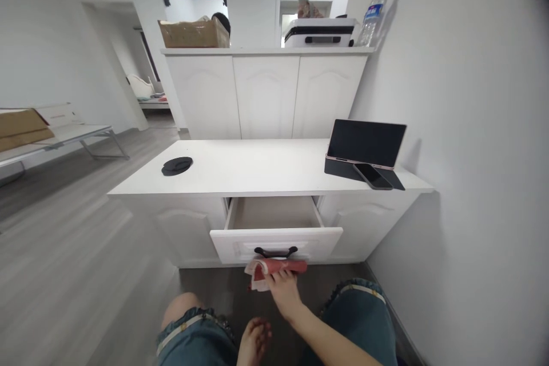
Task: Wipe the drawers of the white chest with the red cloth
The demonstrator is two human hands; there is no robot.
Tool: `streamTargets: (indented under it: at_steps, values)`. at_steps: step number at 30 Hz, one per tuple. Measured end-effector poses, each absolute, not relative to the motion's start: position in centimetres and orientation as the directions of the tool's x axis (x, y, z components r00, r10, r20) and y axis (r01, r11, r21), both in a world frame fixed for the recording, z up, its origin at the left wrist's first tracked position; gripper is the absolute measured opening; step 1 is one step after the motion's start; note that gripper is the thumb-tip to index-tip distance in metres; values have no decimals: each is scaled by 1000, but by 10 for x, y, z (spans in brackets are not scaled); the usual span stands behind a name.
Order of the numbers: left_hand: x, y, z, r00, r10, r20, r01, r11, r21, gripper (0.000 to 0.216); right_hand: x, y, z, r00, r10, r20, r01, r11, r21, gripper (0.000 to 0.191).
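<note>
A red and pale pink cloth point(295, 266), folded over itself, is in my right hand point(285, 293), which presses it to the lower front of a pulled-out white drawer point(240, 242). The drawer's black handle point(275, 252) sits just above the cloth. My fingers partly cover the cloth. Lower down, between my knees, my left hand point(254, 338) rests in the air with its fingers loosely bent and nothing in it. Inside the drawer, the visible pale bottom is bare.
On the white cabinet top point(257, 166) lie a black flat round item point(177, 166), a tablet on a stand point(366, 143) and a phone point(372, 176). The higher ledge bears a cardboard box point(193, 33), a white case point(319, 32) and a water bottle point(372, 17). A wall closes the right side.
</note>
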State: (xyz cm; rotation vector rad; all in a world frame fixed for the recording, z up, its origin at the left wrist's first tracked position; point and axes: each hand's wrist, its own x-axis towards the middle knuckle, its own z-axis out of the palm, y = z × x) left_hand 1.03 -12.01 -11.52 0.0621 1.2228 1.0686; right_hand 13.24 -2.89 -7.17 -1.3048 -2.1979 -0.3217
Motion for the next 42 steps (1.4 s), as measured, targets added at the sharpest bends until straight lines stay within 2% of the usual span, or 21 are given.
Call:
streamTargets:
  at_steps: [2,4,6,8,10,15,20,25,31,36,39,42]
  values:
    - [4,-110,-99,-139,786,-602,-605,414,680,17,172,-28,-75,-358,681,639,891,454,16,41]
    - [2,-94,-77,-194,841,-505,-597,308,741,24,211,-24,-71,-284,691,664,934,355,30,44]
    - [4,-75,-54,-249,878,-409,-559,214,801,33,244,-20,-63,-285,691,665,942,332,58,40]
    - [10,-57,-35,-285,901,-329,-508,149,849,40,267,-19,-55,-295,686,665,940,333,74,39]
    - [18,-42,-20,-265,909,-321,-509,151,847,41,280,-20,-49,-276,682,678,945,323,60,39]
    - [33,-23,4,-40,879,-475,-650,338,680,24,291,-22,-43,-29,632,774,970,205,-132,42]
    - [40,-15,8,-50,855,-517,-657,362,662,20,278,-12,-39,170,649,742,892,219,-395,39]
    - [43,-8,1,-75,851,-519,-672,342,657,20,250,-7,-67,285,650,704,807,234,-543,38]
    - [43,-7,-7,-60,866,-496,-675,331,659,18,232,-14,-118,274,788,552,695,235,-680,42]
    - [44,-3,-9,-72,870,-487,-667,321,672,19,227,-25,-149,278,851,446,533,250,-809,41]
    - [45,4,-9,-82,881,-466,-671,297,680,20,219,-41,-175,323,908,267,397,126,-909,41]
    - [46,17,-8,-91,881,-465,-674,289,680,21,208,-61,-200,341,937,78,323,-39,-945,46]
